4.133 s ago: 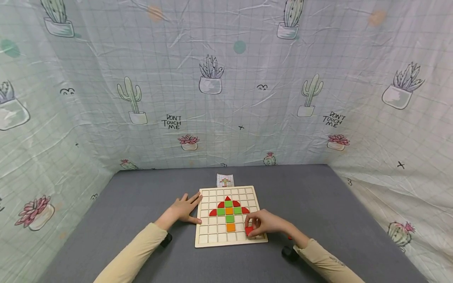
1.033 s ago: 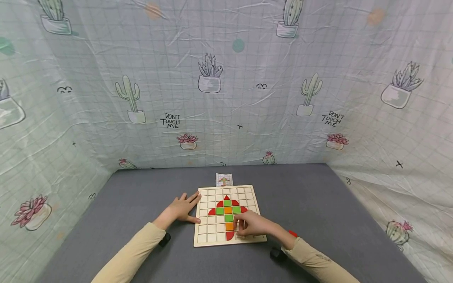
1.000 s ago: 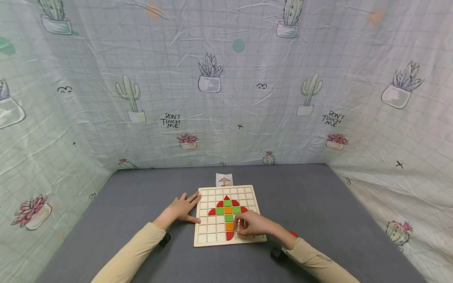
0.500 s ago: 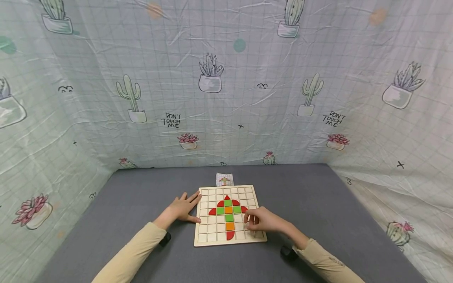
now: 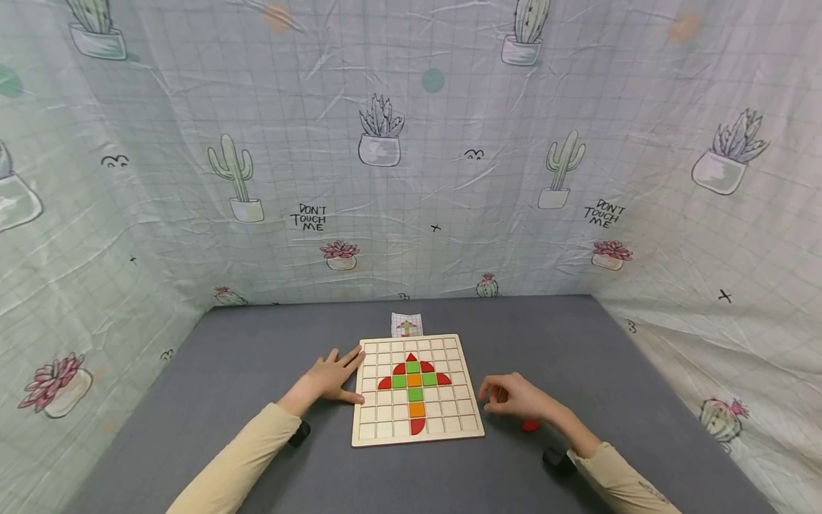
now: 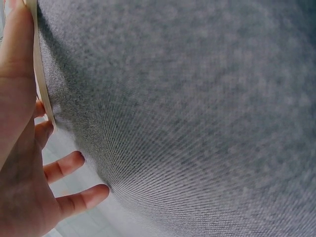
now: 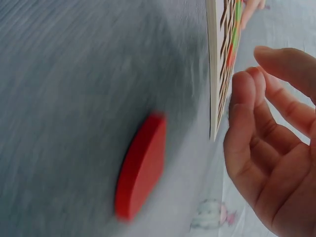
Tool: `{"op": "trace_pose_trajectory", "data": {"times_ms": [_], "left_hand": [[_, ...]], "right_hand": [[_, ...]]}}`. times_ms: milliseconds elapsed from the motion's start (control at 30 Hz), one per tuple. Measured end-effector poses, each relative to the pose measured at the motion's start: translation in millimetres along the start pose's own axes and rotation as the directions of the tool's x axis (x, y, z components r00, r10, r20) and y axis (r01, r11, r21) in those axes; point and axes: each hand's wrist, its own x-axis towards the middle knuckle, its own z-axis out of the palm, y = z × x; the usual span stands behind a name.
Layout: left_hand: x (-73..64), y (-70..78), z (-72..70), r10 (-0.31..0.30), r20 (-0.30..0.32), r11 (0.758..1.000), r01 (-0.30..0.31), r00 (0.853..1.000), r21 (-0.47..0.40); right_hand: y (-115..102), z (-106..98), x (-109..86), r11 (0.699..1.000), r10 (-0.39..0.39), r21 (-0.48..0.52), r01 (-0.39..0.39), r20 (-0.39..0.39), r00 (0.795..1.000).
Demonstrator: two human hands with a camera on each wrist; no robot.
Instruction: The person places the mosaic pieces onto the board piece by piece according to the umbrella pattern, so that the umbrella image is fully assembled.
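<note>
A square wooden grid board (image 5: pixel 452 409) lies on the table, with red, green and orange tiles set in its cells in an arrow-like shape. At the bottom of that shape sits a red quarter-round tile (image 5: pixel 418 426), under an orange square tile (image 5: pixel 417 410). My left hand (image 5: pixel 330 378) rests against the board's left edge, fingers spread. Off the board's right side, my right hand (image 5: pixel 514 397) hovers with loosely bent fingers and nothing between them. Near it on the table is a loose red quarter-round tile (image 7: pixel 142 170), partly hidden by the hand in the head view.
A small card (image 5: pixel 407 325) printed with a coloured grid pattern lies behind the board. The table (image 5: pixel 270 343) has a dark grey cloth. Behind and beside it hangs a pale curtain (image 5: pixel 411 200) with cactus prints. A black wrist device (image 5: pixel 559 462) is on the right arm.
A red tile that was in my right hand now lies in the board's bottom row. The right hand has moved right, off the board. The left hand has stayed put.
</note>
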Motion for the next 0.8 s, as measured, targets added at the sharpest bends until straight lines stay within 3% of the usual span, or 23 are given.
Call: {"op": "trace_pose_trajectory", "data": {"times_ms": [200,533,800], "left_hand": [[0.0,-0.1,-1.2,0.004,0.002,1.0,-0.004,1.0,0.001],[1.0,-0.6,-1.8,0.0,-0.002,1.0,0.0,1.0,0.003],[2.2,-1.8,0.4,-0.002,0.011,1.0,0.001,1.0,0.002]], "right_hand": [[11,-12,-17.6,1.0,0.009,-0.022,-0.009,0.008,1.0],[28,-34,-42.7,0.997,0.043,0.06,-0.047,0.062,0.997],[36,-37,-55.0,0.982,0.068,0.161,-0.096,0.171,0.983]]}}
